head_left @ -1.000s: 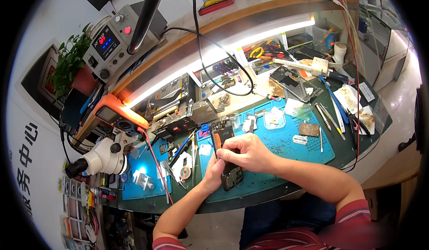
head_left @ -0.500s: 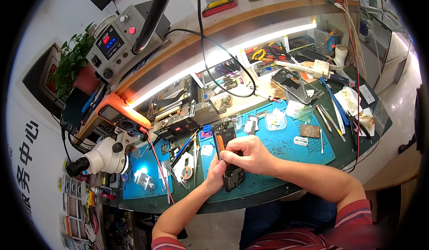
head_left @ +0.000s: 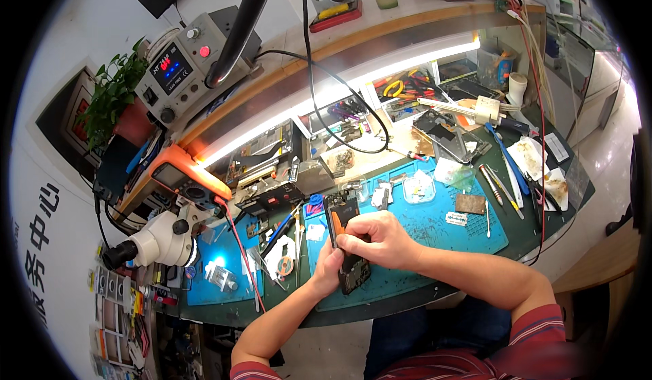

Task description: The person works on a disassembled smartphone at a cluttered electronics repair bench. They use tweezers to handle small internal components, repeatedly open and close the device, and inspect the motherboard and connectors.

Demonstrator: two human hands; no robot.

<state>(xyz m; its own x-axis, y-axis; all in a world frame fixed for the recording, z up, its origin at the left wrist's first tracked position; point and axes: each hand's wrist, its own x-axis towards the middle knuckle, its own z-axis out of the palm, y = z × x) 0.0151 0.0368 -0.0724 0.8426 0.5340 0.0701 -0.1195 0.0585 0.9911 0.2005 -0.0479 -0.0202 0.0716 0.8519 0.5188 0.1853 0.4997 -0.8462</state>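
Observation:
An opened smartphone [head_left: 354, 272], dark with its inner parts bare, is held above the blue mat. My left hand [head_left: 328, 271] grips its left edge, with the thumb along the side. Across its middle lies my right hand [head_left: 382, 239], fingers curled and pinched at the phone's left edge. Next to those fingertips an orange strip [head_left: 337, 222] shows inside the phone. Whether the right fingers pinch the strip or the phone's frame is hidden by the hand itself.
The blue mat [head_left: 435, 264] bears a clear tub [head_left: 418, 187], a brown metal plate [head_left: 471, 204] and a razor blade [head_left: 456, 218]. Tweezers and pliers lie at the right. A microscope [head_left: 159, 239] and an orange multimeter [head_left: 187, 176] stand left. A black cable [head_left: 310, 88] hangs over the bench.
The view has shifted very slightly. Both hands stay on the phone, and the right fingers have moved only a little at its edge.

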